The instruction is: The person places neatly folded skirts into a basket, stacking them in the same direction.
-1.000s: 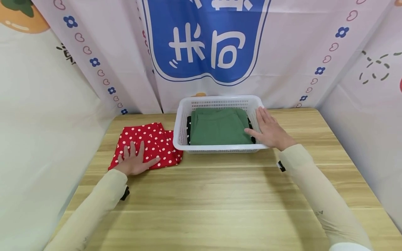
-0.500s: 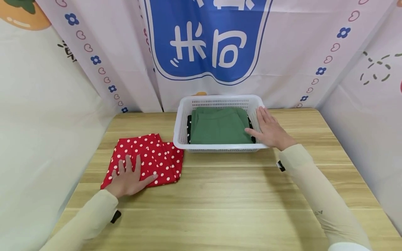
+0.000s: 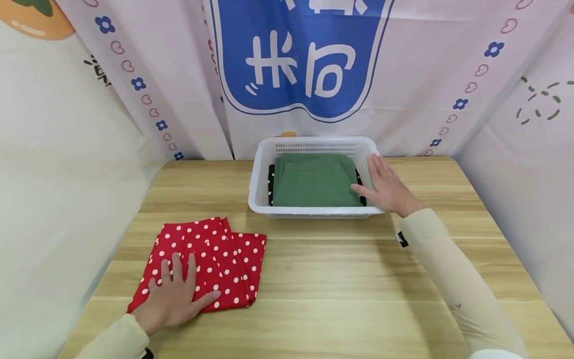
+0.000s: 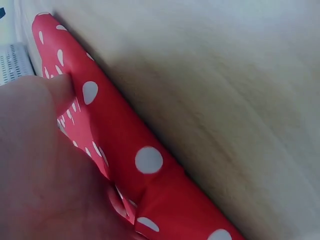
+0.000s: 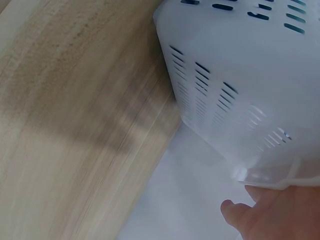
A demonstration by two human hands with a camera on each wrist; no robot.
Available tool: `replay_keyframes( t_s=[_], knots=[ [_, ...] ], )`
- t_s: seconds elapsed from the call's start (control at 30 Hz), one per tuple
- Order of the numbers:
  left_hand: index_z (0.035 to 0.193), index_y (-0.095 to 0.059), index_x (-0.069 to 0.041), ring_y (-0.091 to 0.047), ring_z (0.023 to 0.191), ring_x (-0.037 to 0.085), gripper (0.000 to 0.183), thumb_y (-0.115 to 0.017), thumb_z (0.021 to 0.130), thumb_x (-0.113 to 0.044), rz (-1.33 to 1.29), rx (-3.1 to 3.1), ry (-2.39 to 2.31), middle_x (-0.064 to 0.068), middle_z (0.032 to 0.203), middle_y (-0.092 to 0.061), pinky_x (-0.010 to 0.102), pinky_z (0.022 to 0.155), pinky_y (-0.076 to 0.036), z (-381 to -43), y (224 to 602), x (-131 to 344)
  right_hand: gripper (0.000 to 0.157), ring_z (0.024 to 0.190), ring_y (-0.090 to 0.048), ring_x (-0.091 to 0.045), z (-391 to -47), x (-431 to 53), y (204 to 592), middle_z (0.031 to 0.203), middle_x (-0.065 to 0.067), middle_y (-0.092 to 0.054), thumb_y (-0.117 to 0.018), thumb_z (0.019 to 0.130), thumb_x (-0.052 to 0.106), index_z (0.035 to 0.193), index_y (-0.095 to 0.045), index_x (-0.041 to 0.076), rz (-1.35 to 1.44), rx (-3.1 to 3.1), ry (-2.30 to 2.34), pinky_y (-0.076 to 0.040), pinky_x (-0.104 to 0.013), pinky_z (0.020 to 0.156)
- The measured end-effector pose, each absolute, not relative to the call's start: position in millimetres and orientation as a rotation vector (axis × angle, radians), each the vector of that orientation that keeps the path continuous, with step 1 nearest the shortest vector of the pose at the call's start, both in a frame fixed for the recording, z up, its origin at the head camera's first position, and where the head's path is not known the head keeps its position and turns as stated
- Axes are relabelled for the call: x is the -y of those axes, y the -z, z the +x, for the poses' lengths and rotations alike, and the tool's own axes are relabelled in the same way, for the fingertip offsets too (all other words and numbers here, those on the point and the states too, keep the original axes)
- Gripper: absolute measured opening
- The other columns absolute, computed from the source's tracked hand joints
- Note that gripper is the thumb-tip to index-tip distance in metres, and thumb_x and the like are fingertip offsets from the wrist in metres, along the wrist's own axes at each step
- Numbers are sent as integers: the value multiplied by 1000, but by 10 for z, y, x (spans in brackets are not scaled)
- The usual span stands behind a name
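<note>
A folded red cloth with white polka dots lies on the left of the table; its kind is unclear. My left hand rests on its near-left part, fingers straight and spread. In the left wrist view, the thumb presses on the cloth's dotted surface. At the back stands a white slotted plastic basket, with a folded green garment on top of a black dotted cloth. My right hand rests on the basket's right rim, fingers extended, thumb reaching over the inside. In the right wrist view, fingertips show beside the rim.
The wooden table has a printed curtain close behind the basket. White fabric walls stand along both sides. Bare tabletop lies between the red cloth and the right arm.
My left hand has slid the red cloth toward the front edge and slightly left, away from the basket. The right hand and basket have stayed in place.
</note>
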State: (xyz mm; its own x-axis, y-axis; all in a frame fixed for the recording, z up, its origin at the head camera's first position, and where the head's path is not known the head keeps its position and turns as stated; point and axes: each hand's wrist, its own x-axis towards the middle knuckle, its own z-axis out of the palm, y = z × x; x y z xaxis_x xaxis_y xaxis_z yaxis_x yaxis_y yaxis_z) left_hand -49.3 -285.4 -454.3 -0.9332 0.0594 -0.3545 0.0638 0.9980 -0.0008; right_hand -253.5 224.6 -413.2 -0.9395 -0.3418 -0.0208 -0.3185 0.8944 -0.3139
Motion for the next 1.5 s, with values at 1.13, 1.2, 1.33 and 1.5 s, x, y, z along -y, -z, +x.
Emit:
replay_keyframes(
  t_s=[1.13, 1.2, 1.33, 1.5],
  knots=[
    [149, -35, -14, -42, 124, 43, 99, -55, 76, -78, 463, -2753, -49, 23, 141, -41, 50, 78, -59, -447, 4435, 1154, 98, 151, 11, -36, -2495, -2295, 4122, 163, -18, 11, -38, 94, 65, 154, 7, 1, -510, -2981, 475, -2, -60, 121],
    [149, -36, -15, -43, 123, 41, 96, -52, 78, -78, 515, -2762, -47, 21, 139, -43, 47, 76, -60, -445, 4419, 1047, 98, 151, 10, -37, -2501, -2285, 4125, 163, -18, 10, -38, 94, 65, 154, 6, 1, -517, -2985, 472, -3, -60, 121],
    [149, -37, -20, -44, 124, 36, 92, -53, 78, -77, 595, -2765, -18, 16, 139, -44, 43, 77, -60, -438, 4410, 875, 99, 151, 9, -37, -2512, -2262, 4144, 163, -18, 9, -38, 94, 66, 154, 6, 1, -525, -2986, 481, -4, -60, 121],
    [147, -40, -25, -45, 126, 36, 86, -56, 78, -74, 637, -2754, -24, 13, 140, -45, 45, 82, -59, -491, 4355, 829, 85, 145, -20, -39, -2511, -2247, 4154, 160, -22, -12, -38, 98, 57, 156, 2, 9, -510, -3006, 753, -25, -63, 115]
  ],
)
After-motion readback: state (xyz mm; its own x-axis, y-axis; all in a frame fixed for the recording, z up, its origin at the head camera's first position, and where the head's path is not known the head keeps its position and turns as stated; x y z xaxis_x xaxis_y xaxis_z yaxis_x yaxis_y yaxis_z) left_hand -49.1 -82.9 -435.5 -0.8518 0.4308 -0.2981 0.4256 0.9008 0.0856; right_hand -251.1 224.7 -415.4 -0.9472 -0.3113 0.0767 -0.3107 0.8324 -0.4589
